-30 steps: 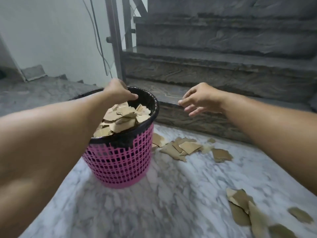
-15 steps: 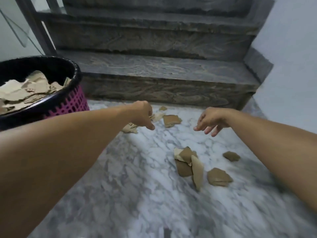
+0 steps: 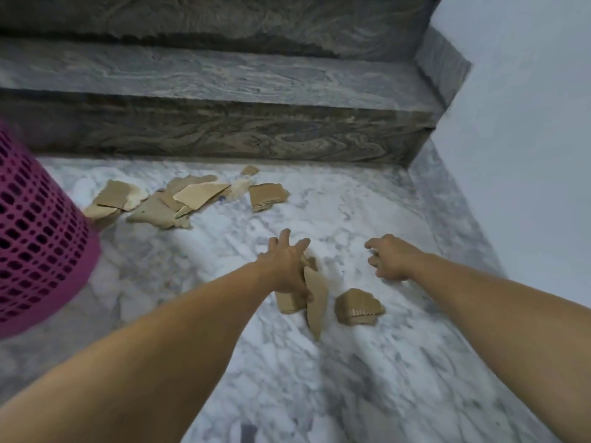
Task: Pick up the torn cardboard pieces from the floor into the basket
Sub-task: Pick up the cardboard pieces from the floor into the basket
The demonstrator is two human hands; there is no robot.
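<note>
Under left hand [image 3: 287, 266], spread fingers touch long cardboard strip [image 3: 316, 298] running toward camera; right hand [image 3: 388, 260] loosely curled, empty.

Torn brown cardboard pieces [image 3: 198, 196] scattered flat on floor, pink basket [image 3: 35, 231] left

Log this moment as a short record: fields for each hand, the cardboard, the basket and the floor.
left hand: fingers spread, reaching down onto the near cardboard pieces
right hand: fingers loosely curled, low over the floor, holding nothing visible
single piece: lies right of the near pieces, apart from both hands
far pile: scattered in front of the stair step
basket: pink, at the left edge, inside not visible
floor: white marble
</note>
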